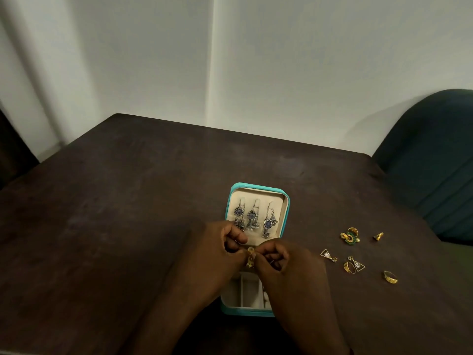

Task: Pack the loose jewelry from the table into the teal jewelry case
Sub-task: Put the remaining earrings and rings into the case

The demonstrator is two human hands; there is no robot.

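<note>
A dark table (128,213) fills most of the view, and a teal chair (432,162) stands at its far right corner. The teal jewelry case (287,208) lies open near the middle of the table. Its lid is on the far side, and three silver dangling earrings (252,219) hang there in a row. The near half has small compartments (249,294), partly hidden under the hands.

The left hand (217,254) and the right hand (289,265) meet above the case. The fingers of both are closed narrow and pinch together one small gold piece (250,256) between the fingertips. I cannot tell exactly what kind of piece it is.

To the right of the case, well apart from it, the loose jewelry waits on the table: a green and gold earring (350,235), a small gold bell piece (378,236), two triangle earrings (329,255), a gold ring (348,267) touching one of them, and another gold ring (390,277) nearest.

I judge these pieces to be very light, stiff and smooth, so they can slip easily. The thin hooks may bend. It is better to take them with the fingertips at the solid body, not at the wire.
</note>
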